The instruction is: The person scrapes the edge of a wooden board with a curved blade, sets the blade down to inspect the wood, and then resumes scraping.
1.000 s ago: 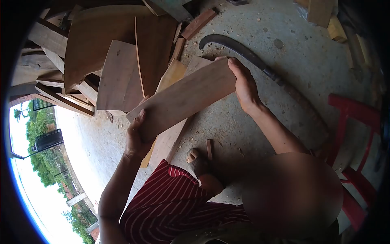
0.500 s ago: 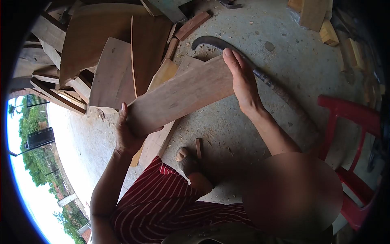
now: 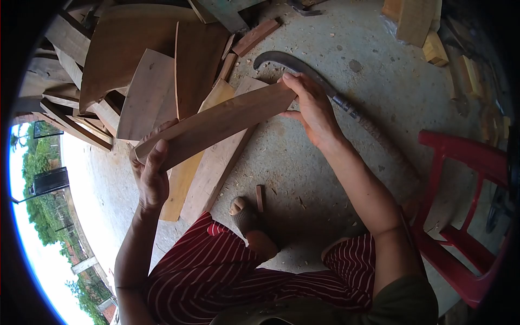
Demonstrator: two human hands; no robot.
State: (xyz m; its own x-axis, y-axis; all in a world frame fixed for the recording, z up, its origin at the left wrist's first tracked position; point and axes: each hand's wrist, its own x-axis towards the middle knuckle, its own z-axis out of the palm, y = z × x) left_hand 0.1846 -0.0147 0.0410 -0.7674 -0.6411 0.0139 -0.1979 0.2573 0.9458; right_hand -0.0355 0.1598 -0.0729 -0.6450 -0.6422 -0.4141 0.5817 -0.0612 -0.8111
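A brown wooden board (image 3: 222,124) is held up at a slant, its long edge tipped toward me. My left hand (image 3: 151,168) grips the lower left end, with the thumb on the near side and the fingers behind. Around the upper right end my right hand (image 3: 311,105) is closed, its thumb at the top corner and a finger reaching underneath. Below the held board lie a pale plank (image 3: 219,173) and a yellowish plank (image 3: 187,181) on the floor. A curved long-handled blade (image 3: 303,67) rests just beyond my right hand.
Wide curved panels (image 3: 132,51) and wood offcuts (image 3: 70,119) are heaped at the upper left. A red plastic chair (image 3: 460,157) stands at the right. Wood blocks (image 3: 433,49) lie at the upper right. Shavings and a small stick (image 3: 260,197) are scattered on the concrete floor (image 3: 303,162).
The board has turned about its length, so its face now looks narrower. My right hand has gone from lying along the end to gripping it. My left hand has shifted a little left.
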